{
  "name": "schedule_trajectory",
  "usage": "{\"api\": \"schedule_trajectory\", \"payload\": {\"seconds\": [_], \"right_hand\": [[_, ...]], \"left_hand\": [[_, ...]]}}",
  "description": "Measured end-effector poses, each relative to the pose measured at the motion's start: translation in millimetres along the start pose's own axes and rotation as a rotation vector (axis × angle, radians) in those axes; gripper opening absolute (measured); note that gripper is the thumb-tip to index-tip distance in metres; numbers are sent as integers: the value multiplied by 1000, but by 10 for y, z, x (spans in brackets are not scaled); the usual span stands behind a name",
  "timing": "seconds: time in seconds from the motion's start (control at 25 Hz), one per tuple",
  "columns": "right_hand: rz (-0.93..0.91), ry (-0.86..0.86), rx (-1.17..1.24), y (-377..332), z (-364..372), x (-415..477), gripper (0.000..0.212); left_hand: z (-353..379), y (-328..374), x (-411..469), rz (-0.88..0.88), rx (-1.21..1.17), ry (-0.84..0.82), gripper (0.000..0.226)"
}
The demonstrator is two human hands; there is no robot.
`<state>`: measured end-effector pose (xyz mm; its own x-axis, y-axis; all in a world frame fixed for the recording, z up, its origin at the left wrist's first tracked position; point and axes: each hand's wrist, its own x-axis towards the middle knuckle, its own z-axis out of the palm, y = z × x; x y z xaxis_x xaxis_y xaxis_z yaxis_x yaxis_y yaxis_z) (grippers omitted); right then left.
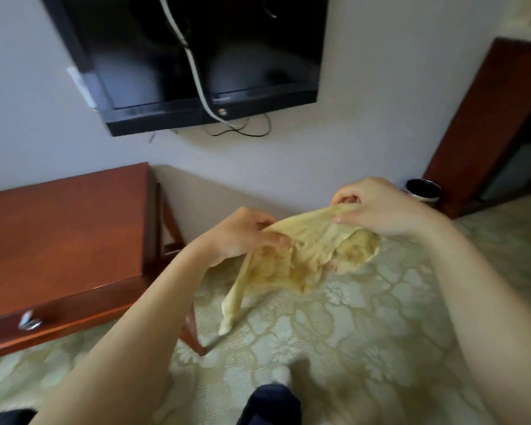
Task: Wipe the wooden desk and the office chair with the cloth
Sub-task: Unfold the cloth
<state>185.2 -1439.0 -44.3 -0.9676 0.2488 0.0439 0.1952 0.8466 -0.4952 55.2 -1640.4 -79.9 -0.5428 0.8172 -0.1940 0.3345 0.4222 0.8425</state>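
Closest in, a dark trouser leg and a pale sock [282, 375] are showing at the bottom, standing on a patterned greenish carpet [365, 338]. Two bare forearms are reaching forward above it. The left hand [242, 237] is gripping one end of the yellow cloth [304, 259], fingers curled round a bunched fold, and the right hand [377, 207] is pinching the other end between thumb and fingers, a little higher and further out. The cloth is hanging in the air between the hands, its top edge pulled fairly taut, the rest sagging in crumpled folds, with one long tail drooping down to the left towards the carpet. It is touching neither floor nor desk [59, 234]. The desk, reddish wood, is sitting to the left against the wall, a metal handle [29, 321] glinting on its front edge. Further back on the right a small dark bin [423, 191] is standing beside a wooden cabinet [497, 118]. Above, a black TV [154, 56] is hanging on the pale wall, a white cable [196, 78] trailing down across its screen.
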Motion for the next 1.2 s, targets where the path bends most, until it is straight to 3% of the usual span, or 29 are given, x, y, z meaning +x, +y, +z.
{"api": "schedule_trajectory", "payload": {"seconds": [0.12, 0.24, 0.36, 0.56, 0.64, 0.72, 0.84, 0.92, 1.04, 1.2], "right_hand": [[173, 300, -308, 512, -60, 269, 8], [247, 471, -446, 1002, -176, 621, 16], [279, 556, -306, 1349, -277, 835, 21], [353, 580, 349, 2247, -892, 774, 14], [381, 769, 436, 2730, -1328, 608, 13], [434, 842, 453, 3134, -1694, 473, 28], [456, 708, 505, 3954, -2228, 291, 45], [461, 678, 502, 4491, -2533, 241, 37], [486, 697, 444, 5283, -3028, 224, 20], [482, 783, 423, 6262, -3683, 292, 9]], "left_hand": [[234, 298, 961, 0, -20, 73, 5], [487, 740, 1960, -83, -290, 91, 17], [666, 1221, 2730, -93, -521, 23, 28], [1154, 1982, 3825, 92, -498, -226, 31], [1452, 2309, 4205, 171, -471, -395, 32], [1725, 2575, 4504, 247, -451, -570, 36], [2482, 3107, 5043, 314, -395, -811, 42], [2947, 3431, 5398, 328, -393, -846, 52], [3545, 3915, 6032, 301, -432, -804, 32], [4179, 4347, 6875, 187, -558, -773, 35]]}}
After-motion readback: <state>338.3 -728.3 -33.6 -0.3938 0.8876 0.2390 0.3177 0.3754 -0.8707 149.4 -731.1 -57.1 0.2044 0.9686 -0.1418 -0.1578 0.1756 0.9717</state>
